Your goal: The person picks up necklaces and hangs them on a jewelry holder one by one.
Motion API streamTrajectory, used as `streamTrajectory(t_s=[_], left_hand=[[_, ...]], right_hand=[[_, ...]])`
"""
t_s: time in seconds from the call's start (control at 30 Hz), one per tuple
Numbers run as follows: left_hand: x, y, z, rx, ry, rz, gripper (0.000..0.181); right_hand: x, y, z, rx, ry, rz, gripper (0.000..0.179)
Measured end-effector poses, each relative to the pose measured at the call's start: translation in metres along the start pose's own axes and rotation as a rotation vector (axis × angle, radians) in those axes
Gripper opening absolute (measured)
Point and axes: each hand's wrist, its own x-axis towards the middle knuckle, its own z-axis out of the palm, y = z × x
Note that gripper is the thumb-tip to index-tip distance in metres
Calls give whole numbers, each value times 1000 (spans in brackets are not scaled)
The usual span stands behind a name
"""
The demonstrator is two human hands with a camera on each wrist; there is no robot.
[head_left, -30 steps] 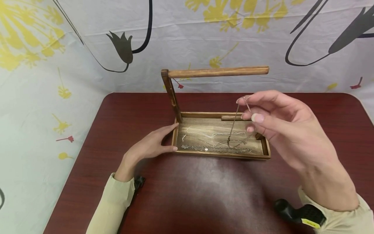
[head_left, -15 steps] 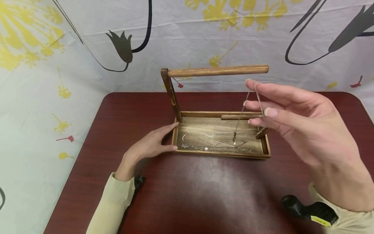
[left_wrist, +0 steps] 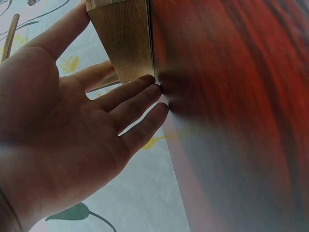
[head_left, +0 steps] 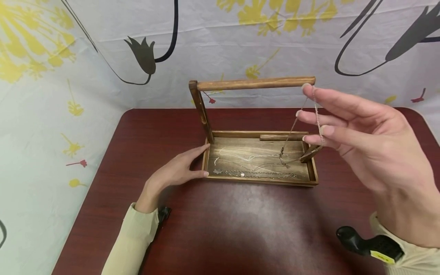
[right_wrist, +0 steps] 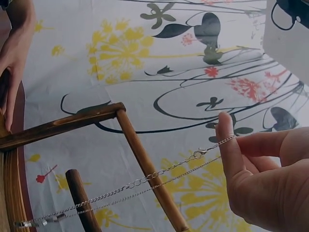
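My right hand holds a fine chain necklace, draped over the raised index finger with the thumb against one strand. Its lower end hangs over the right part of a wooden jewelry stand's tray. In the right wrist view, the necklace's clasp is close to the fingers. The stand's upper bar ends just beside my right index fingertip; whether they touch I cannot tell. My left hand rests against the tray's left end, fingers extended, as the left wrist view also shows.
Several more chains lie in the tray, among them a pale thin necklace and a thicker chain. A tall post carries the upper bar. A shorter bar sits low at the right. Behind the dark red table hangs patterned cloth.
My right hand has moved right and upward with the necklace, bringing the index finger near the upper bar's free end. The necklace's lower end has swung rightward. My left hand has stayed put.
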Motion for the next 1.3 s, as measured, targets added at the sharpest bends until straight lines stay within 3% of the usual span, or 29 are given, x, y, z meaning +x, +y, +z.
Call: streamTrajectory(t_s=[0.2,0.5,0.73,1.13,1.3], left_hand=[[0,0,1,-6,-4,2,86],[-1,0,1,-5,11,22,86],[-1,0,2,-6,13,23,86],[-1,-1,2,-14,20,35,86],[-1,-1,1,-15,13,30,86]], right_hand=[[0,0,-3,45,29,-25,58],[-2,-4,-14,29,70,-36,59],[0,-2,-25,174,53,-108,57],[-2,-6,-40,270,128,-173,53],[-1,-10,-49,367,104,-201,48]])
